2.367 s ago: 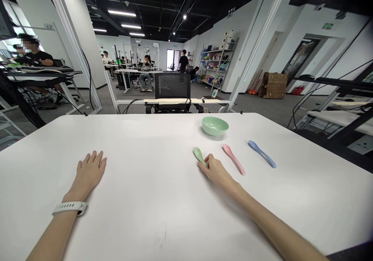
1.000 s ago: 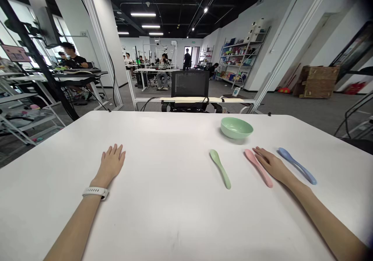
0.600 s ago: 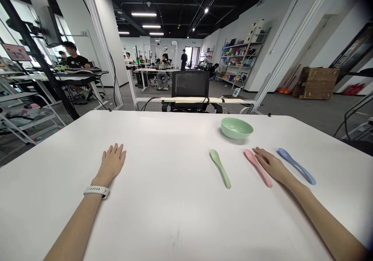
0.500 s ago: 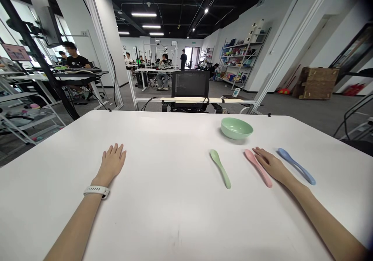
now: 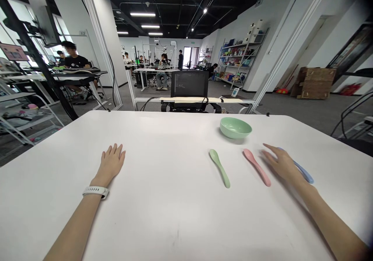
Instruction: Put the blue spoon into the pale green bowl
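Note:
Three plastic spoons lie side by side on the white table (image 5: 163, 214): a green spoon (image 5: 219, 168), a pink spoon (image 5: 257, 167) and a blue spoon (image 5: 303, 171). A mint green bowl (image 5: 235, 127) stands behind them. My right hand (image 5: 280, 162) is just above the table between the pink and blue spoons, fingers stretched out, covering the blue spoon's bowl end. It holds nothing. My left hand (image 5: 111, 162) rests flat and open on the table at the left, a white watch band (image 5: 95, 191) on its wrist.
Beyond the table's far edge stand a dark monitor on a cart (image 5: 189, 84) and white frame posts. People sit at desks at the left and far back. Shelves (image 5: 239, 58) and a cardboard box (image 5: 313, 83) line the right wall.
My right hand went from the green spoon to beside the pink spoon, then shifted right over the blue spoon's end. The spoons, bowl and left hand stayed put.

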`<state>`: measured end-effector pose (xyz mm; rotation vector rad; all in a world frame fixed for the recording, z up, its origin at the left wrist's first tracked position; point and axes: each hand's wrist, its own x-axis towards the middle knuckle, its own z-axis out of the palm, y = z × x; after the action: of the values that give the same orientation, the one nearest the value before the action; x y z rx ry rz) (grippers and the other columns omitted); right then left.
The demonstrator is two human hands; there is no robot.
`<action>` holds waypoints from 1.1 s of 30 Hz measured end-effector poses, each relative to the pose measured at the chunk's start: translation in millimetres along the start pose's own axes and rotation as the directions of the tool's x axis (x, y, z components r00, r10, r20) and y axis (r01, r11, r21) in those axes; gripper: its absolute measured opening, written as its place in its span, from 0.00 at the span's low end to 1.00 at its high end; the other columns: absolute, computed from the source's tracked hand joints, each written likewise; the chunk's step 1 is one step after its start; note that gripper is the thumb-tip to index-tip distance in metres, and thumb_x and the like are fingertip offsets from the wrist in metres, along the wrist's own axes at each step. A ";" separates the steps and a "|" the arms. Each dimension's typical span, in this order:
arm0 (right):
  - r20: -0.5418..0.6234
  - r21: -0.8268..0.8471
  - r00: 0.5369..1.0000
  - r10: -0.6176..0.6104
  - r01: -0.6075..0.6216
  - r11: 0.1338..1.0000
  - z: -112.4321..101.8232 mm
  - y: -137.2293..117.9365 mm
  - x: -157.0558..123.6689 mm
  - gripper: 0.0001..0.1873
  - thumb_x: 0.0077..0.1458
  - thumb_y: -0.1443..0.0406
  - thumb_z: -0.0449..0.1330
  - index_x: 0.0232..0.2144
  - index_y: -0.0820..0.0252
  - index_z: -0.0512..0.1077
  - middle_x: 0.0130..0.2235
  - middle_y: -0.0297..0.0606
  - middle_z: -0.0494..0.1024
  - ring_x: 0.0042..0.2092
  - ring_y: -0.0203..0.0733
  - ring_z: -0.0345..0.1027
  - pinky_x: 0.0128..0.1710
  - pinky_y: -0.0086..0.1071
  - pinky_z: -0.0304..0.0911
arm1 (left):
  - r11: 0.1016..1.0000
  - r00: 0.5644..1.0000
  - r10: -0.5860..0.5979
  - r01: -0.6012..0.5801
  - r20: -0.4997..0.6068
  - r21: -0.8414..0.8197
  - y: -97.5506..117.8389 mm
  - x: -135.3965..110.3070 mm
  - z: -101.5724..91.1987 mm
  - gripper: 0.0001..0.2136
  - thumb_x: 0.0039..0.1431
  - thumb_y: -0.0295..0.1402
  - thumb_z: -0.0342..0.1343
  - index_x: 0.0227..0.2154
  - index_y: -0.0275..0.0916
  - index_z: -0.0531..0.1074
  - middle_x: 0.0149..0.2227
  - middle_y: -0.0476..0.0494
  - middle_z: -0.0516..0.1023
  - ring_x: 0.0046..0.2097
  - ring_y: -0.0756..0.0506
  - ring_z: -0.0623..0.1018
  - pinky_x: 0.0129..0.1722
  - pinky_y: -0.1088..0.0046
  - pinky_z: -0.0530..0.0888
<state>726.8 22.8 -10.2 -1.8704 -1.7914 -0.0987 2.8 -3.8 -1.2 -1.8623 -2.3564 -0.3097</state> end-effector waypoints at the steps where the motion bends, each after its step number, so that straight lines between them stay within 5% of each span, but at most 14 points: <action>1: -0.047 -0.054 0.998 0.038 -0.041 0.998 -7.3 5.7 -0.4 0.35 0.71 0.49 0.47 0.64 0.64 0.77 0.64 0.61 0.81 0.66 0.67 0.74 0.68 0.59 0.68 | 1.000 1.000 -0.001 0.001 0.002 -0.003 -0.1 0.1 0.2 0.32 0.77 0.39 0.36 0.75 0.32 0.67 0.78 0.27 0.65 0.79 0.30 0.63 0.77 0.42 0.62; 4: -0.120 -0.216 0.972 0.201 -0.223 0.951 -26.6 29.3 -2.9 0.38 0.70 0.48 0.46 0.66 0.67 0.76 0.63 0.67 0.79 0.66 0.76 0.71 0.64 0.64 0.69 | 1.000 1.000 -0.008 0.008 0.012 -0.010 -0.1 0.2 -0.1 0.32 0.77 0.40 0.36 0.75 0.33 0.66 0.79 0.27 0.64 0.79 0.30 0.63 0.77 0.43 0.61; 8: -0.081 -0.318 0.897 0.435 -0.437 0.841 -37.7 60.3 -5.4 0.38 0.66 0.49 0.52 0.68 0.67 0.75 0.64 0.71 0.77 0.65 0.81 0.70 0.58 0.63 0.71 | 1.000 0.999 -0.019 0.019 0.033 -0.006 -0.1 0.0 -1.4 0.32 0.77 0.41 0.35 0.76 0.33 0.64 0.79 0.28 0.63 0.80 0.31 0.61 0.78 0.44 0.60; 12: 0.016 -0.264 0.833 0.553 -0.530 0.806 -36.7 74.8 -4.1 0.32 0.61 0.54 0.55 0.62 0.61 0.80 0.58 0.64 0.84 0.59 0.73 0.78 0.52 0.56 0.74 | 1.000 1.000 -0.004 0.004 0.025 -0.007 -1.4 0.5 -0.5 0.33 0.77 0.41 0.33 0.75 0.31 0.65 0.79 0.28 0.63 0.80 0.29 0.62 0.77 0.43 0.60; 16: 0.022 -0.130 0.836 0.549 -0.542 0.830 -38.0 73.3 -6.2 0.23 0.53 0.58 0.56 0.45 0.51 0.86 0.46 0.55 0.89 0.49 0.70 0.81 0.47 0.55 0.74 | 1.000 1.000 0.012 -0.012 -0.006 -0.018 -2.7 1.4 1.7 0.33 0.76 0.41 0.34 0.74 0.32 0.67 0.78 0.27 0.65 0.79 0.28 0.64 0.76 0.40 0.61; 22: -0.149 0.083 0.868 0.473 -0.466 0.881 -53.1 40.1 -8.4 0.11 0.47 0.52 0.59 0.25 0.44 0.80 0.32 0.53 0.87 0.41 0.71 0.81 0.46 0.60 0.73 | 1.000 1.000 -0.003 0.003 0.005 -0.028 -0.9 0.6 0.9 0.33 0.76 0.41 0.33 0.74 0.31 0.66 0.78 0.26 0.64 0.79 0.29 0.63 0.77 0.41 0.61; 26: -0.207 0.124 0.887 0.412 -0.394 0.911 -67.8 -2.7 11.7 0.16 0.51 0.49 0.61 0.31 0.49 0.83 0.30 0.50 0.85 0.39 0.65 0.80 0.48 0.56 0.73 | 1.000 1.000 -0.003 0.003 0.014 -0.023 0.7 -0.1 -1.4 0.33 0.76 0.41 0.33 0.74 0.31 0.66 0.78 0.26 0.64 0.79 0.29 0.63 0.77 0.41 0.60; 33: -0.046 0.091 0.973 0.225 -0.220 0.971 -75.6 -77.1 74.2 0.18 0.61 0.57 0.62 0.41 0.63 0.86 0.44 0.55 0.89 0.43 0.54 0.79 0.48 0.43 0.71 | 1.000 0.999 -0.012 0.013 0.041 -0.017 2.6 -0.3 -4.3 0.34 0.76 0.41 0.32 0.75 0.29 0.64 0.79 0.26 0.62 0.80 0.29 0.61 0.77 0.41 0.59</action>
<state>685.8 55.3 109.9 -1.9729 -1.5131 0.0087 5.2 -4.6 3.1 -1.8800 -2.4004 -0.2975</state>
